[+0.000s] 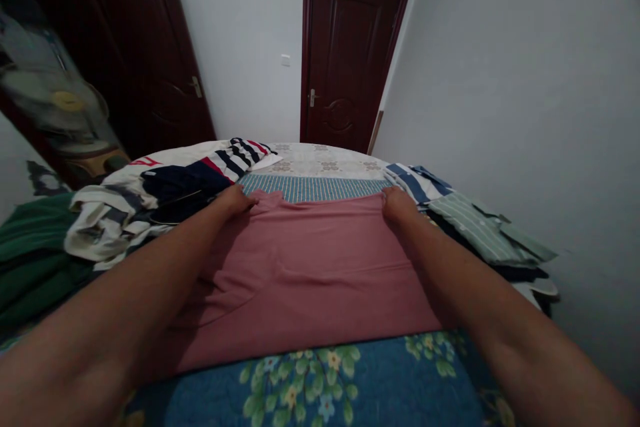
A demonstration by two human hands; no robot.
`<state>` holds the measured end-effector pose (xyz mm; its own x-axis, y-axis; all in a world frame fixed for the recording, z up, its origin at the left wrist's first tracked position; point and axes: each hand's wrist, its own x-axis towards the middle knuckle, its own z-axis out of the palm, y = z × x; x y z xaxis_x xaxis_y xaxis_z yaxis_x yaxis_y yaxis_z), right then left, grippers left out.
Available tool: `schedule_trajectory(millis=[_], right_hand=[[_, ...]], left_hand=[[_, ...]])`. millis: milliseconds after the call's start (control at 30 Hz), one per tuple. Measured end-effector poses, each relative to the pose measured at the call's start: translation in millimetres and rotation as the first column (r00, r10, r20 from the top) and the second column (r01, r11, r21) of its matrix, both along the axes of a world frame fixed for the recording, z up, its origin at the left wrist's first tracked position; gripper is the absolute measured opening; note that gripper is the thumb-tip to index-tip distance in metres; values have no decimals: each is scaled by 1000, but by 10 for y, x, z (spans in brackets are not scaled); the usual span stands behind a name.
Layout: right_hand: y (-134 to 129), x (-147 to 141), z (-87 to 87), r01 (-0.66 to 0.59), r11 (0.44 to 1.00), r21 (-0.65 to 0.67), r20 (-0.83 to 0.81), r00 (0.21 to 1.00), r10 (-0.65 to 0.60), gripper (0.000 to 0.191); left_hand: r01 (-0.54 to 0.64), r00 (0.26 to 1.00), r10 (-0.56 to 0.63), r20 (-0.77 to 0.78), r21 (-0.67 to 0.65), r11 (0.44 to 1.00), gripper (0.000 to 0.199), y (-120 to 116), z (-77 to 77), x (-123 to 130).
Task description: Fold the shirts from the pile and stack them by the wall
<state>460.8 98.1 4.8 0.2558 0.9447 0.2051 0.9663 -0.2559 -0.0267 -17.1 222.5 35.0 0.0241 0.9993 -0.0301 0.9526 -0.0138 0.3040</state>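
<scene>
Grip pinched closed on pink cloth (pixel 320 260) (both hands), arms stretched forward, spread apart.

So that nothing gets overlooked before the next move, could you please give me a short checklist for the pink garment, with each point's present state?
1. Left grip: ok; the left hand pinches the pink garment near its far left corner.
2. Right grip: ok; the right hand holds the far right corner.
3. Fabric smooth: not ok; creases run across it, with more folds toward the left.
4. Near edge straight: ok where visible, across the blue floral cover.
5. Sides free of neighbouring clothes: cannot tell; the forearms hide much of both side edges.
6. Layers underneath aligned: cannot tell; the top fabric hides them.
</scene>
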Motion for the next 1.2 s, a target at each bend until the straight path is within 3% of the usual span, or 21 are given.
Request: schedule_trajectory(millis=[100, 167, 267, 333, 400, 467, 633, 933, 1033, 1200], right_hand=[[173, 73, -23, -50, 997, 51, -19, 999, 51, 60], [266, 101, -43, -58, 998, -4, -28, 998, 58, 58], [356, 122, -93, -5, 996, -84, -42, 999, 2, 47], [379, 134, -140, 42, 997, -68, -42, 998, -45, 43], [380, 154, -181, 76, 997, -18, -55, 995, -77, 40], [368, 179, -199, 104, 994, 25, -90, 991, -101, 38], [327, 224, -121, 106, 992, 70, -134, 986, -96, 35], [60, 282, 104, 138, 950, 280, -275, 960, -59, 24], [-214, 277, 202, 199, 944, 263, -468, 882, -56, 24], [-801, 229, 255, 243, 926, 288, -742, 668, 55, 20]], left_hand=[[-28, 995, 32, 91, -44, 999, 58, 111, -44, 57], [-32, 957, 42, 287, -39, 999, 46, 131, -85, 73], [-58, 797, 51, 602, -9, 998, 40, 109, -107, 48], [-84, 696, 53, 716, 8, 996, 37, 89, -80, 3], [-101, 644, 42, 764, 30, 994, 35, 77, -31, -50], [-110, 649, 14, 760, 76, 991, 32, 70, 19, -97], [-76, 745, -77, 663, 199, 977, 30, 10, 87, -126], [22, 746, -216, 630, 301, 953, 39, -204, 289, -170], [72, 733, -281, 619, 341, 937, 45, -341, 383, -262], [122, 733, -324, 598, 353, 927, 56, -769, 539, -368]])
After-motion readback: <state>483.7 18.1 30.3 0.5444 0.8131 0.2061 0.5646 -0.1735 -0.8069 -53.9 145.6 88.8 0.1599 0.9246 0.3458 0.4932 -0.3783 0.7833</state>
